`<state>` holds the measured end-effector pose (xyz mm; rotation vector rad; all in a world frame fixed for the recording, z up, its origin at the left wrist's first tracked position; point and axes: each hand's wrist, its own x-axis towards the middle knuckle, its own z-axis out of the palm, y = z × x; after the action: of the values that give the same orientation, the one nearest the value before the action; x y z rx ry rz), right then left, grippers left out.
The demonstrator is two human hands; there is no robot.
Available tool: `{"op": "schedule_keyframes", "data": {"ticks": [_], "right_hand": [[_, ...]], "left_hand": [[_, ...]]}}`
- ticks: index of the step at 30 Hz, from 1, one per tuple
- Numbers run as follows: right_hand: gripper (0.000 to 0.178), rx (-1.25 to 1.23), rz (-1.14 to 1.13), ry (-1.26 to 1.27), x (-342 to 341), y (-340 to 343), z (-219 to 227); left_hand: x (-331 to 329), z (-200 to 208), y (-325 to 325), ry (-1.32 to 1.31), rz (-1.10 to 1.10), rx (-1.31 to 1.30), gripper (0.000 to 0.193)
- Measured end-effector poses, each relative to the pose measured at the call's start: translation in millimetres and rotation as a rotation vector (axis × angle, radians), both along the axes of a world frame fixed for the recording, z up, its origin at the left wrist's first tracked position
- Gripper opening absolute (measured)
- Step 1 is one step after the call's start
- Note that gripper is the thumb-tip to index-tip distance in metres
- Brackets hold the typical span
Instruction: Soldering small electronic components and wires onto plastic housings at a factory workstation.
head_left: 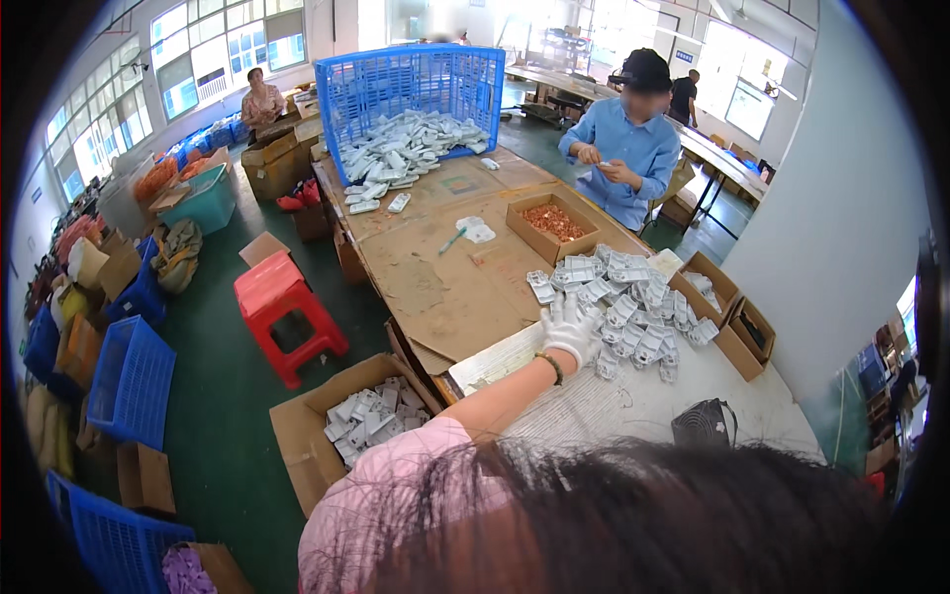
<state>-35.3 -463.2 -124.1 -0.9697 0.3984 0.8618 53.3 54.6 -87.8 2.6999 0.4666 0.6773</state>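
Note:
My left hand [571,331], in a white glove with a beaded bracelet [550,368] at the wrist, reaches out across the table. Its fingers are stretched and spread over the left edge of a heap of white plastic housings [643,332]. The fingertips seem to touch the nearest housings; no piece shows gripped in them. Hair covers the lower part of the picture, and my right hand is not in view.
A carton of small copper-coloured parts [554,222] stands beyond the heap. A tipped blue crate [406,69] spills more white pieces at the far end. Below the table's left edge is a carton of grey-white parts [287,426], near a red stool [282,302]. A co-worker [633,139] sits across.

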Motion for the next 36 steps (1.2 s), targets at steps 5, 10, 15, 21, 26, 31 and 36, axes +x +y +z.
{"op": "schedule_keyframes", "data": {"ticks": [5, 10, 15, 21, 26, 31, 36], "right_hand": [[0.033, 0.063, -0.454, -0.500, -51, 109, -18], [0.026, -0.550, -0.262, -1.005, -42, 174, 0], [0.022, 0.010, -0.490, -0.495, -19, 156, -13], [0.021, 0.193, -0.561, -0.434, -17, 162, -6], [0.015, 0.211, -0.599, -0.430, -11, 151, -7], [0.013, 0.175, -0.681, -0.343, -1, 160, 6], [0.016, -0.119, -0.596, -0.724, 7, 162, 2]], "left_hand": [[-11, -22, 6, 0.137, -0.126, -0.075, 0.054], [-10, -40, -10, -0.008, -0.316, 0.062, 0.029], [11, -29, -25, 0.020, -0.331, 0.063, 0.024], [3, 9, -24, -0.177, -0.486, -0.323, 0.025], [-5, 35, -79, 0.132, -0.655, -0.869, 0.022], [-7, 7, -108, 0.280, -0.741, -0.650, 0.018], [3, -29, -129, -0.001, -0.776, -0.707, 0.024]]}}
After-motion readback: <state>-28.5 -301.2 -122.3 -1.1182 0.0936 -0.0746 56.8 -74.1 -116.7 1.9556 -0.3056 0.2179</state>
